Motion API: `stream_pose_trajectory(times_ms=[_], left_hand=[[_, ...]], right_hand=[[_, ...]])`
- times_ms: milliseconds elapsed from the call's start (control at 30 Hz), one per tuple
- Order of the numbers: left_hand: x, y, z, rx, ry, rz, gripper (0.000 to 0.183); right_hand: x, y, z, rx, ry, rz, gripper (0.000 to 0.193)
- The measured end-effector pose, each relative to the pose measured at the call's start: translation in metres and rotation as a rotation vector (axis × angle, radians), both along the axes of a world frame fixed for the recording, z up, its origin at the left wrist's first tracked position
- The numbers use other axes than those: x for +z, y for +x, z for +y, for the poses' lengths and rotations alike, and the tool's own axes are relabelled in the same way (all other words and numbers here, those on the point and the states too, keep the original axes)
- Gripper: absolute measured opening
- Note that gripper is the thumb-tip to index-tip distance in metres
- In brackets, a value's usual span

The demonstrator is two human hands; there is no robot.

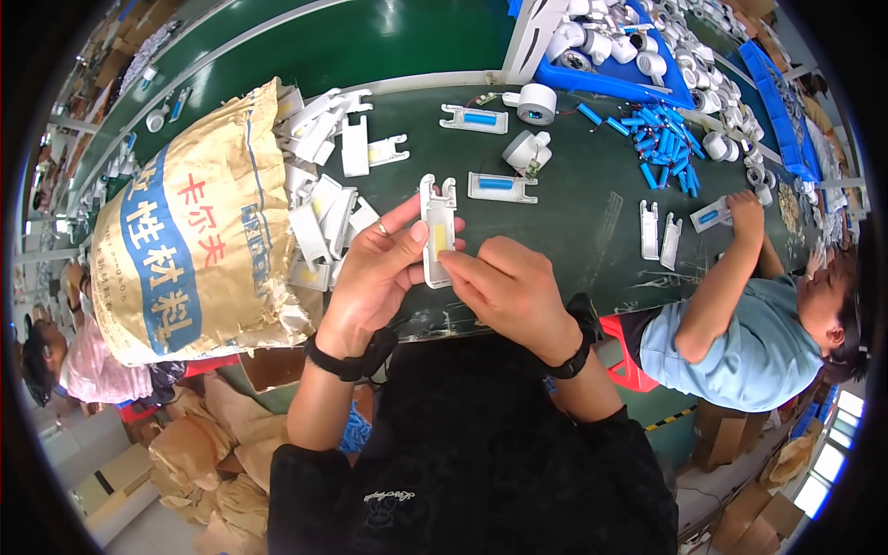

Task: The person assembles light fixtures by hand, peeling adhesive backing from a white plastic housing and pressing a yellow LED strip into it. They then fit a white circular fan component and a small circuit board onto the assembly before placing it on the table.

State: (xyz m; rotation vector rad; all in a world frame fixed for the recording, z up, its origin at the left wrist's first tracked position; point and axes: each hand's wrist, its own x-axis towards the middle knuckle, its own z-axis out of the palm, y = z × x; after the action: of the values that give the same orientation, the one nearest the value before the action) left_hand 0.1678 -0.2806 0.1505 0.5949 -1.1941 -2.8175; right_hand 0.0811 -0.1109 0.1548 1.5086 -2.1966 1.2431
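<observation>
My left hand [375,273] grips a white plastic housing [439,275], held upright over the table's near edge with its two-pronged end away from me. A yellow strip [440,238] lies inside the housing. My right hand [518,287] is closed, its fingertips pressed on the lower part of that strip; whether they have lifted its edge cannot be seen. Beyond my hands rest two housings fitted with blue cells, the nearer housing [502,188] and the farther housing [474,118]. Beside them sit a white round lamp head [528,150] and another lamp head [536,104].
A torn paper sack [199,231] at left spills white housings [324,217] onto the green table [573,231]. Blue cells [662,143] lie heaped at right, below a blue tray [615,83] of lamp heads. A co-worker's hand [746,213] holds another housing [710,216]; two housings lie nearby.
</observation>
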Motion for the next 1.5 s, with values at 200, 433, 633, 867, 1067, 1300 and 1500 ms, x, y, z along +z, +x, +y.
stream_pose_trajectory(times_ms=[200,433,633,867,1067,1300,1500], left_hand=[[0.001,-0.004,0.006,-0.040,-0.006,-0.024,0.048],[-0.024,-0.029,0.036,-0.193,0.131,0.004,0.053],[-0.045,-0.054,0.080,-0.288,0.200,-0.025,0.048],[-0.043,-0.069,0.105,-0.396,0.192,-0.017,0.050],[-0.074,-0.120,0.159,-0.347,0.162,-0.088,0.047],[-0.097,-0.168,0.221,-0.162,-0.218,-0.039,0.049],[-0.062,-0.068,0.137,-0.163,-1.247,0.259,0.045]], right_hand=[[-0.006,-0.002,0.004,-0.076,-0.033,-0.438,0.018],[-0.021,-0.022,0.056,-0.320,-0.178,-0.795,0.007],[0.003,-0.018,0.102,-0.451,0.038,-0.470,0.027],[-0.031,-0.022,0.122,-0.472,-0.077,-0.476,0.023],[-0.041,-0.044,0.177,-0.656,-0.772,-1.002,0.012],[-0.026,-0.018,0.184,-0.523,-0.919,-1.127,0.032],[-0.020,-0.012,0.170,-0.398,-0.782,-1.306,0.042]])
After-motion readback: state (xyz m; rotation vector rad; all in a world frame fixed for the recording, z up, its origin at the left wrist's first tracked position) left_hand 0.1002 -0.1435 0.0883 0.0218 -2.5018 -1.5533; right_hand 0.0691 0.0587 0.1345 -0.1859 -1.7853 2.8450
